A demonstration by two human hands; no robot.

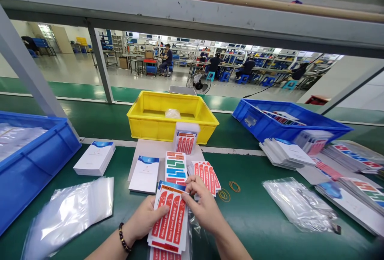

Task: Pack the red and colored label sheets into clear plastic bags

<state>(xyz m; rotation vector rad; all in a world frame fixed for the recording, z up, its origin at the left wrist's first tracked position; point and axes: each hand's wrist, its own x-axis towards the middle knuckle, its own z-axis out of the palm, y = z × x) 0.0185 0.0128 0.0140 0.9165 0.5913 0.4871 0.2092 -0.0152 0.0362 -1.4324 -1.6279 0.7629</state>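
My left hand [148, 217], with a beaded bracelet at the wrist, holds a stack of red and white label sheets [172, 216] by its left side, thumb on top. My right hand [201, 204] pinches the upper right edge of the same stack. Beneath the stack lies a clear bag [189, 242], with more red labels showing under it. Just beyond are a sheet of coloured labels [175, 166], a fanned pile of red labels [205, 175] and a pile of white booklets [145, 174]. Rubber bands [234, 187] lie to the right.
A yellow bin [173, 128] stands ahead, a packed label set [186, 140] against it. Blue bins stand at left [33, 164] and right [288, 122]. Clear bags [72, 216], booklets [94, 160] and label stacks [354, 160] lie around. People sit at far benches.
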